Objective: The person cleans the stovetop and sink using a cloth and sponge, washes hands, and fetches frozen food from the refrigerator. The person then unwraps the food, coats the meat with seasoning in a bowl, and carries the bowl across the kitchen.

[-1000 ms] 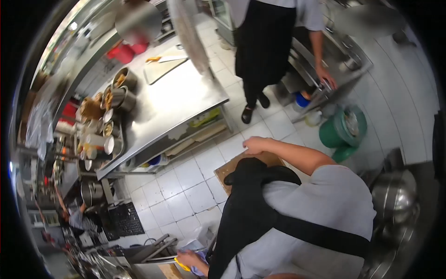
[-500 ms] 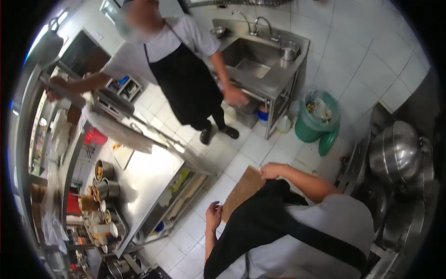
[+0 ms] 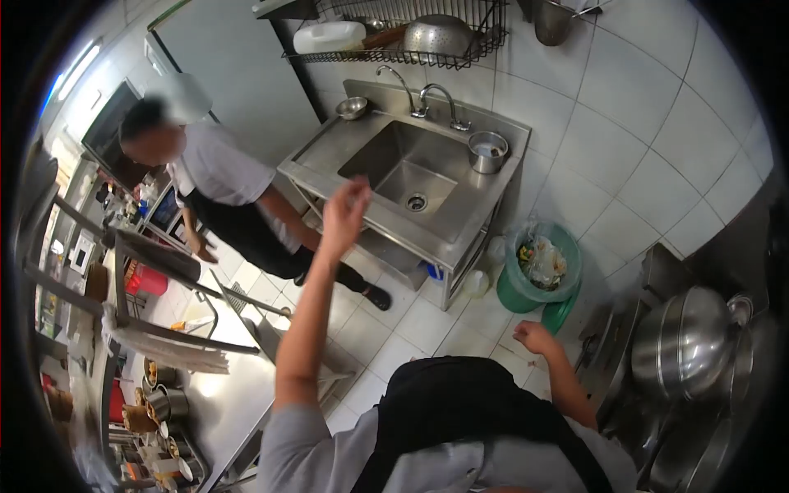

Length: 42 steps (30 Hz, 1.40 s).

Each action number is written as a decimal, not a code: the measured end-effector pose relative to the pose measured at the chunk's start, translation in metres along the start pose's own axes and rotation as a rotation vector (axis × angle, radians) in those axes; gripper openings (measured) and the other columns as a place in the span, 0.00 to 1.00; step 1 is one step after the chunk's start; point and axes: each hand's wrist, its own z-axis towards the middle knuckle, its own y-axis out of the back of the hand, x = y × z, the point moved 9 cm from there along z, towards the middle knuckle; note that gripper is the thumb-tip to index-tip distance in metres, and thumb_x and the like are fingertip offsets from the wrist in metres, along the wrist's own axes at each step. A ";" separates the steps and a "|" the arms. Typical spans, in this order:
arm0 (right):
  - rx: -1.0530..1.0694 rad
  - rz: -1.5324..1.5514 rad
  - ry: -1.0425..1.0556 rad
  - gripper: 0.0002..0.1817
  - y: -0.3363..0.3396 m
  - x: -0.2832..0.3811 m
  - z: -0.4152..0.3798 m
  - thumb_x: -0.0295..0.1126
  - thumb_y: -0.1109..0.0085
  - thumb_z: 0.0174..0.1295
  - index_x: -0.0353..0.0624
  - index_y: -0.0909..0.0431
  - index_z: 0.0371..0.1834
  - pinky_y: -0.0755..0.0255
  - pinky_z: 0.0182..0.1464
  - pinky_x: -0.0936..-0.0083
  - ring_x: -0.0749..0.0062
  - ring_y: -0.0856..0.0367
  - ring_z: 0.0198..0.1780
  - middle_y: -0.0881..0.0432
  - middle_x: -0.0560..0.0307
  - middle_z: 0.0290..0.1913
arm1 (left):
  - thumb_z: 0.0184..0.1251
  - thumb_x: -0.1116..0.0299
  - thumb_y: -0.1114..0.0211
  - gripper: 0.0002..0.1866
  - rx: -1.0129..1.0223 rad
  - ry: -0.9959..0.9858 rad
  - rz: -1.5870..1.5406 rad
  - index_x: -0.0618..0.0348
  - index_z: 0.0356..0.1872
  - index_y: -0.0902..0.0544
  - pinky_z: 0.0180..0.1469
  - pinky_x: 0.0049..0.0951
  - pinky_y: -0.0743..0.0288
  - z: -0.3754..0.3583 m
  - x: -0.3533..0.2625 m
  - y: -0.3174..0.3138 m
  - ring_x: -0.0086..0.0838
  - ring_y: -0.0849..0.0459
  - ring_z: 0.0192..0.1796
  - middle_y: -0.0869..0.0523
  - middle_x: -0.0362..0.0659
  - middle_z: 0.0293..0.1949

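Note:
My left hand (image 3: 347, 215) is raised in front of the sink (image 3: 460, 209), overlapping its front left part in the view. Motion blurs its fingers, and nothing shows in it. Lower on the right, my right hand (image 3: 534, 337) has its fingers curled in, with no object visible in them. It is nearest to the green trash bin (image 3: 518, 283), apart from it. The black apron (image 3: 460, 403) on my body hides part of the floor. The brown board from earlier is out of sight.
A co-worker (image 3: 238, 197) in a black apron stands at the left beyond the steel worktable (image 3: 222, 403). Steel pots (image 3: 682, 341) stand at the right. A wire rack (image 3: 394, 56) with a colander (image 3: 440, 37) hangs above the sink. The bin's lid (image 3: 561, 308) leans beside it.
Both hands have left the brown board, which is no longer seen. My left hand has risen toward the sink, and my right has moved toward the bin. The co-worker has turned and shifted left.

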 end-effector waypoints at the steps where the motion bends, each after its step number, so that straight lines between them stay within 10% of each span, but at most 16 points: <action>1: -0.005 0.118 -0.174 0.15 0.007 -0.011 -0.006 0.40 0.42 0.55 0.41 0.22 0.39 0.27 0.44 0.61 0.49 0.21 0.40 0.20 0.44 0.35 | 0.65 0.65 0.39 0.14 -0.022 -0.031 -0.093 0.64 0.45 0.20 0.44 0.30 0.27 0.045 -0.014 0.001 0.31 0.18 0.42 0.16 0.49 0.36; 9: -0.135 0.129 -0.429 0.11 -0.038 -0.065 -0.026 0.36 0.49 0.59 0.42 0.21 0.35 0.29 0.49 0.56 0.48 0.22 0.46 0.20 0.45 0.41 | 0.61 0.72 0.46 0.15 -0.099 -0.661 0.507 0.58 0.49 0.22 0.48 0.42 0.26 0.365 -0.070 -0.033 0.46 0.21 0.48 0.20 0.53 0.44; 12: -0.129 -0.290 -0.082 0.09 -0.084 -0.079 -0.023 0.36 0.43 0.55 0.47 0.17 0.35 0.26 0.48 0.68 0.58 0.20 0.45 0.18 0.52 0.39 | 0.63 0.70 0.44 0.17 -0.010 -0.613 0.777 0.56 0.53 0.23 0.52 0.43 0.27 0.478 -0.028 -0.069 0.47 0.22 0.52 0.20 0.53 0.48; 14: -0.209 0.171 -0.732 0.10 -0.067 -0.080 -0.036 0.38 0.42 0.55 0.46 0.17 0.35 0.25 0.45 0.68 0.60 0.18 0.40 0.17 0.52 0.37 | 0.61 0.74 0.47 0.19 0.203 -0.458 0.914 0.53 0.55 0.23 0.56 0.43 0.28 0.540 0.016 -0.104 0.46 0.24 0.56 0.22 0.54 0.53; 21: -0.318 0.458 -0.936 0.16 -0.058 -0.007 0.005 0.40 0.36 0.53 0.41 0.20 0.38 0.23 0.39 0.68 0.63 0.16 0.35 0.16 0.47 0.33 | 0.56 0.80 0.41 0.22 0.454 -0.354 0.968 0.58 0.55 0.24 0.48 0.41 0.22 0.667 0.093 -0.201 0.43 0.21 0.54 0.21 0.53 0.53; 22: -0.361 0.593 -1.099 0.16 -0.047 0.015 0.005 0.41 0.36 0.53 0.42 0.19 0.38 0.24 0.39 0.68 0.64 0.16 0.34 0.16 0.48 0.33 | 0.55 0.80 0.39 0.22 0.585 -0.250 1.038 0.60 0.55 0.24 0.43 0.40 0.20 0.676 0.111 -0.214 0.42 0.19 0.51 0.20 0.54 0.52; 26: -0.386 0.155 -0.539 0.15 -0.110 -0.001 0.034 0.44 0.39 0.56 0.46 0.18 0.40 0.24 0.35 0.69 0.65 0.18 0.29 0.16 0.50 0.31 | 0.54 0.73 0.32 0.17 0.859 -0.158 0.916 0.65 0.45 0.21 0.43 0.43 0.22 0.656 0.100 -0.222 0.43 0.17 0.47 0.16 0.52 0.42; 28: -0.146 0.288 -0.887 0.15 -0.124 -0.010 0.042 0.44 0.39 0.56 0.47 0.18 0.41 0.24 0.37 0.69 0.63 0.17 0.30 0.16 0.49 0.32 | 0.55 0.70 0.33 0.14 0.805 -0.220 0.759 0.64 0.41 0.21 0.42 0.43 0.23 0.669 0.087 -0.213 0.45 0.17 0.42 0.15 0.53 0.35; 30: -0.175 0.523 -1.164 0.17 -0.083 0.029 0.049 0.44 0.39 0.56 0.47 0.18 0.43 0.23 0.38 0.71 0.60 0.17 0.32 0.16 0.48 0.33 | 0.58 0.65 0.36 0.13 0.470 -0.865 0.881 0.63 0.38 0.21 0.47 0.44 0.26 0.678 0.035 -0.199 0.45 0.18 0.43 0.16 0.53 0.37; 33: -0.301 -0.049 -0.485 0.19 -0.136 -0.018 0.063 0.44 0.39 0.56 0.44 0.21 0.45 0.24 0.42 0.69 0.60 0.17 0.38 0.16 0.44 0.36 | 0.61 0.61 0.42 0.14 0.186 -0.876 0.759 0.60 0.42 0.22 0.55 0.45 0.32 0.672 0.004 -0.140 0.48 0.23 0.51 0.20 0.54 0.46; 34: -0.347 0.254 -0.904 0.11 -0.154 -0.051 0.048 0.26 0.43 0.45 0.49 0.16 0.32 0.23 0.44 0.72 0.68 0.19 0.46 0.15 0.62 0.36 | 0.61 0.61 0.43 0.16 0.088 -0.780 0.705 0.59 0.45 0.22 0.59 0.45 0.35 0.664 0.002 -0.119 0.49 0.26 0.55 0.21 0.55 0.48; 35: -0.264 0.045 -0.669 0.10 -0.117 -0.014 0.067 0.29 0.43 0.50 0.47 0.17 0.35 0.23 0.43 0.70 0.65 0.18 0.44 0.16 0.56 0.37 | 0.62 0.61 0.43 0.15 0.075 -0.830 0.819 0.59 0.46 0.22 0.60 0.45 0.37 0.667 0.009 -0.113 0.49 0.27 0.56 0.23 0.57 0.50; 36: -0.506 0.452 -1.057 0.11 -0.071 0.013 0.053 0.34 0.41 0.54 0.45 0.18 0.39 0.24 0.41 0.68 0.59 0.18 0.41 0.16 0.50 0.37 | 0.63 0.61 0.44 0.15 0.057 -0.883 0.933 0.58 0.46 0.22 0.62 0.45 0.39 0.675 0.021 -0.105 0.48 0.29 0.58 0.24 0.58 0.51; 38: -0.495 0.411 -0.847 0.16 -0.070 0.020 0.058 0.41 0.38 0.55 0.42 0.20 0.42 0.25 0.44 0.67 0.59 0.19 0.40 0.18 0.46 0.41 | 0.65 0.63 0.47 0.13 -0.236 -1.170 1.013 0.55 0.46 0.23 0.50 0.45 0.28 0.645 0.032 -0.073 0.46 0.20 0.48 0.20 0.53 0.44; 40: -0.479 0.404 -0.920 0.18 -0.084 0.015 0.054 0.41 0.38 0.57 0.42 0.23 0.46 0.27 0.50 0.67 0.57 0.20 0.44 0.18 0.49 0.43 | 0.62 0.66 0.47 0.09 -0.103 -0.931 1.163 0.54 0.37 0.21 0.32 0.41 0.23 0.623 0.049 -0.043 0.43 0.17 0.34 0.18 0.49 0.31; 42: -0.245 0.080 -0.800 0.23 -0.160 -0.027 0.055 0.49 0.49 0.62 0.41 0.24 0.48 0.30 0.54 0.63 0.54 0.23 0.50 0.21 0.48 0.49 | 0.67 0.61 0.51 0.13 -0.080 -0.639 1.059 0.56 0.35 0.20 0.36 0.42 0.24 0.581 0.053 -0.003 0.45 0.17 0.38 0.17 0.52 0.34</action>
